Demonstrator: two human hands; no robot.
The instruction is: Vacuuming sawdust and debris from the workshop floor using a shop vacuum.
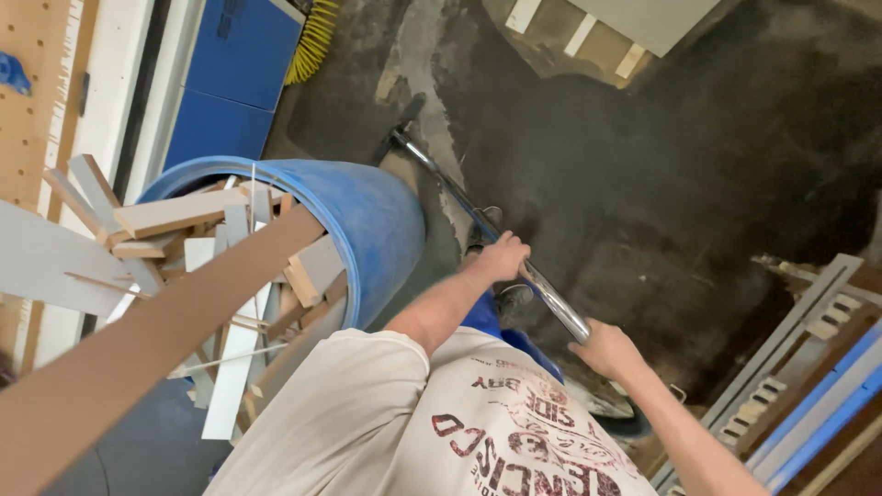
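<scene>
A long shiny metal tube [478, 219] slants from the floor at upper left down towards my body, ending in a dark floor nozzle [397, 129] on the dusty floor. My left hand [503, 258] is closed round the tube at its middle. My right hand [606, 350] grips the tube's near end, just below the bright section. My feet in dark shoes [511, 296] show under the tube. I wear a pale printed shirt.
A blue barrel [372, 216] full of wood and board offcuts stands at my left. Blue cabinets [234, 73] and a yellow coiled hose [312, 41] are behind it. Grey and blue frame pieces [808, 367] lean at right. Boards [606, 28] lie at the top.
</scene>
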